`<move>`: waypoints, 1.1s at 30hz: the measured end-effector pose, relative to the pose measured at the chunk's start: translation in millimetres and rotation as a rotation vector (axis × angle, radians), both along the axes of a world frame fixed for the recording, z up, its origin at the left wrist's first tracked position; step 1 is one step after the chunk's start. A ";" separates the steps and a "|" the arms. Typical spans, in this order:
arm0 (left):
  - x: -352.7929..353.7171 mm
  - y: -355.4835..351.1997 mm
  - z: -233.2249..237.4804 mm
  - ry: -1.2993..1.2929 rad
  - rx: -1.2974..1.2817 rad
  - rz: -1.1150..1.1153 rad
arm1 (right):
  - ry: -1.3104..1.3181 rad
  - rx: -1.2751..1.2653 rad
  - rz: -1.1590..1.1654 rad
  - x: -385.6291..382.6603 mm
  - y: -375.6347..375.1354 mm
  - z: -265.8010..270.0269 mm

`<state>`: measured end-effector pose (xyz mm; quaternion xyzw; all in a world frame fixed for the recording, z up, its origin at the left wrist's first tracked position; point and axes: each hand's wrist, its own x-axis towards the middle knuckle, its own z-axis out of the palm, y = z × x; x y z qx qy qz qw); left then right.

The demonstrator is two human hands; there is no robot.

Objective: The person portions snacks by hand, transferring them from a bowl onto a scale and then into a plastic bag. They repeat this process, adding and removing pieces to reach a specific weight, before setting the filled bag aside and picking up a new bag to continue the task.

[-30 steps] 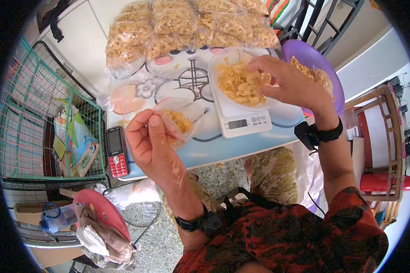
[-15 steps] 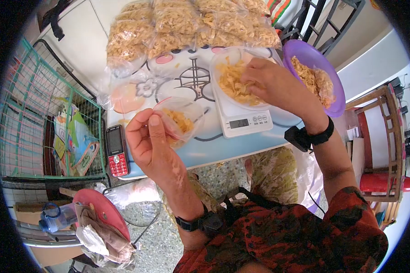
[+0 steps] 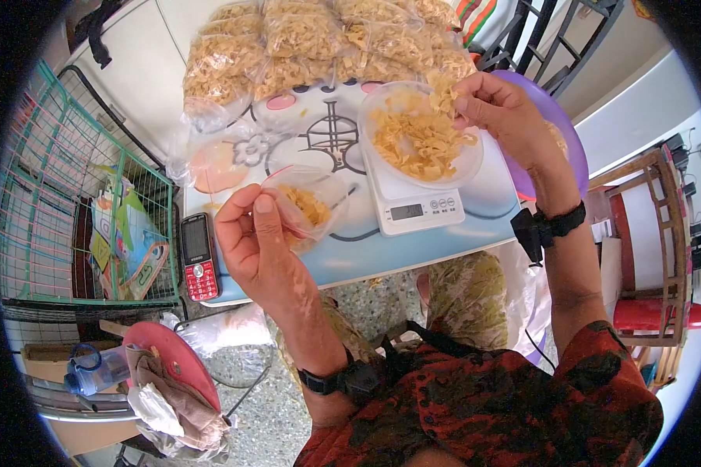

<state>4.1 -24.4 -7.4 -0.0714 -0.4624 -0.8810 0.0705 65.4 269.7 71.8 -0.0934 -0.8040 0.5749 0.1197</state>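
My left hand point(image 3: 255, 233) pinches the rim of a clear plastic zip bag point(image 3: 310, 204) with some yellowish dried flakes inside. Raised over the right rim of a translucent bowl point(image 3: 464, 165), my right hand point(image 3: 500, 115) grips a small bunch of dried flakes point(image 3: 442, 95). More flakes point(image 3: 417, 142) lie in the bowl. The bowl rests on a white kitchen scale point(image 3: 401, 218), whose small display is lit but hard to read.
Filled bags point(image 3: 300, 39) of flakes are stacked along the table's back. A purple basin point(image 3: 575, 159) stands right, partly behind my right hand. A red phone point(image 3: 199, 257) lies at the left edge, beside a green wire cage point(image 3: 93, 194).
My right hand has lifted up and right out of the bowl, bringing a bunch of flakes with it. My left hand and the bag stay put.
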 end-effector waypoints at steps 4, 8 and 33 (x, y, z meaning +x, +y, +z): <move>0.1 1.1 -0.1 0.004 -0.005 0.002 | 0.060 -0.230 -0.021 -1.0 0.5 -0.4; 0.1 0.0 -1.1 0.002 -0.007 -0.009 | -0.032 -0.125 0.012 -0.1 7.9 1.9; -0.3 -1.6 0.6 0.003 0.033 -0.012 | -0.156 1.072 0.088 -13.0 -45.9 -15.5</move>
